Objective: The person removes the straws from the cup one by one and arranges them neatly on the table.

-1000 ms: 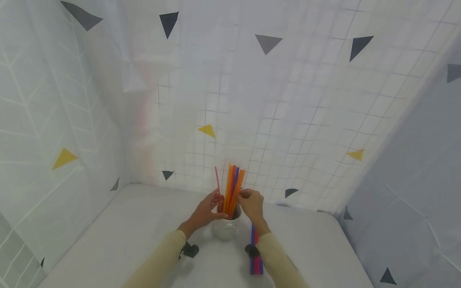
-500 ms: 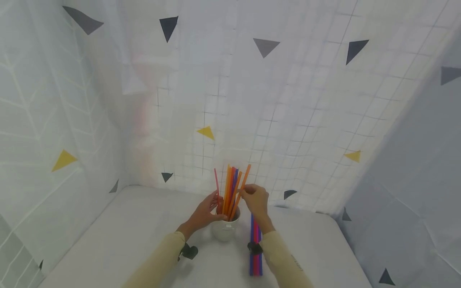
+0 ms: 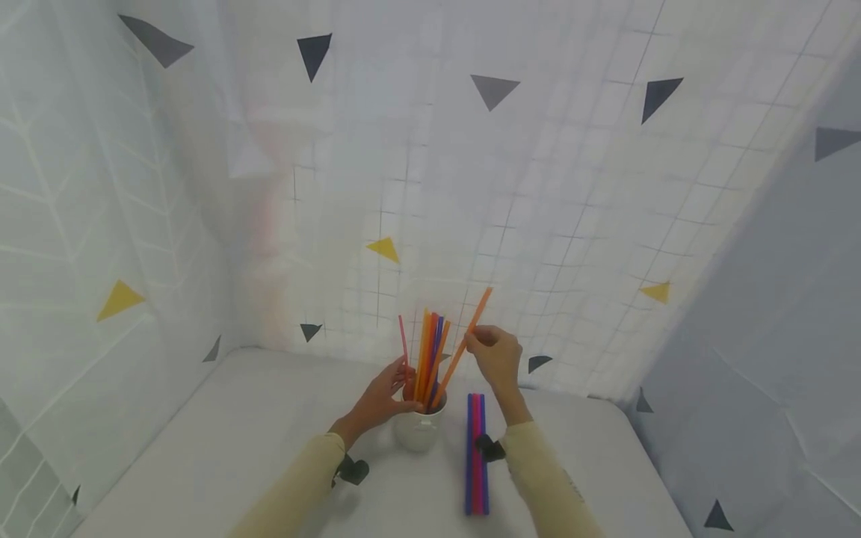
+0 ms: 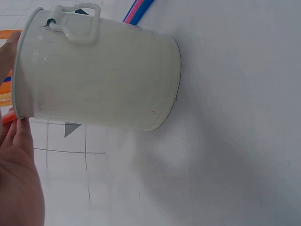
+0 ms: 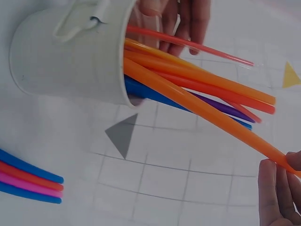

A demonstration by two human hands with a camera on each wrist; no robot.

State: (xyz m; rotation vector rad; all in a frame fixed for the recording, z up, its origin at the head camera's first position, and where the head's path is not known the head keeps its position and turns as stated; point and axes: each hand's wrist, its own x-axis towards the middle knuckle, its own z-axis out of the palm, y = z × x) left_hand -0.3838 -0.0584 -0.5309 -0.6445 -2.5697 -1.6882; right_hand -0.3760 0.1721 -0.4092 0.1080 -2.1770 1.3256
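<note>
A white metal pail [image 3: 415, 435] with a wire handle stands upright on the table and holds several orange, red, blue and purple straws [image 5: 225, 89]. My left hand [image 3: 380, 396] holds the pail at its rim, thumb on the near side and fingers on the far left, where a thin red straw [image 3: 403, 340] leans. Between thumb and fingertips, my right hand [image 3: 496, 355] pinches an orange straw [image 3: 479, 310] near its upper part. That straw slants out to the right, its lower end still inside the pail mouth.
To the right of the pail, a flat row of blue, red and pink straws [image 3: 477, 471] lies on the white table [image 3: 572, 463]. Behind rises a pale patterned cloth wall [image 3: 565, 187], with more cloth on both sides.
The right hand has moved up and to the right, drawing the orange straw partly out of the pail and away from the other straws. The left hand has stayed at the rim.
</note>
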